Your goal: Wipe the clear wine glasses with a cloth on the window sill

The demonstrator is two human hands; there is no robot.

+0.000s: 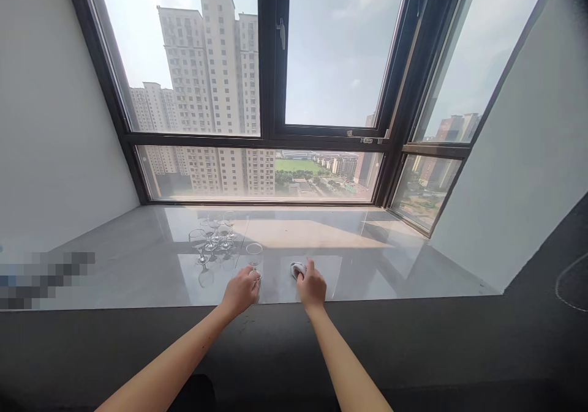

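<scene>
My left hand [242, 291] is closed around the lower part of a clear stemmed wine glass [254, 251], whose bowl points up. The fingers partly cover its stem and base. To the right, my right hand [312, 284] grips a small, bunched, whitish cloth [297, 269] just above the sill, with the index finger pointing forward. Cloth and glass are apart. Beyond my left hand, several more clear stemmed glasses [212, 235] stand upright in a cluster. One glass [198, 242] stands at the cluster's near left side.
A glossy grey tiled windowsill [367, 271] carries the glasses and ends at a front edge above a dark wall. A dark-framed window [271, 81] rises behind it. White walls [514, 155] close both sides. A blurred, pixelated patch lies at far left.
</scene>
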